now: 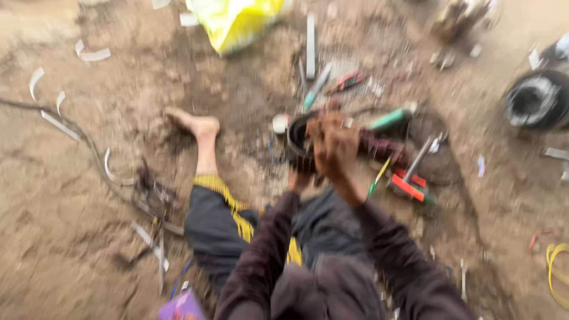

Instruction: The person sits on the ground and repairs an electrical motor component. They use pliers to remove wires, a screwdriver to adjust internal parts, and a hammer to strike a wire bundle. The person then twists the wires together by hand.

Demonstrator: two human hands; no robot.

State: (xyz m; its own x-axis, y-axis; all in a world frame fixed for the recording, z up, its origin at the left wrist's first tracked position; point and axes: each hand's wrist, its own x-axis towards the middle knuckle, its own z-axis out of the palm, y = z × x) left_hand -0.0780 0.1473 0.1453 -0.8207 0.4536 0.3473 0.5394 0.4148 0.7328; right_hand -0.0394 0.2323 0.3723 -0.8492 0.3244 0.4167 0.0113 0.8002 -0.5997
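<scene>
Nearest the camera, two dark sleeves run up from 6 o'clock toward frame centre, where both hands meet on one part. Right hand (335, 148) is closed over the top and near side of a dark ring-shaped part (298, 142), fingers wrapped on its rim; the grip appears to steady it against the body. Left hand (298, 178) sits beneath the ring at its 6 o'clock and is mostly hidden; whether it grips or only props cannot be told. Motion blur softens all detail.

Person is seated on bare dirt ground (77, 237), with a bare foot (195, 124) stretched out at 9 o'clock of the ring, so the work is held clear of the soil.

Surroundings: green-handled tools (388, 120) at 2 o'clock, a red-and-green tool (410, 186) at 4 o'clock, a yellow bag (237, 21) at 12 o'clock, a black coil (536, 101) far right at 3 o'clock, curved white strips (92, 54) at 10 o'clock. Loose tools crowd the ground just beyond the hands.
</scene>
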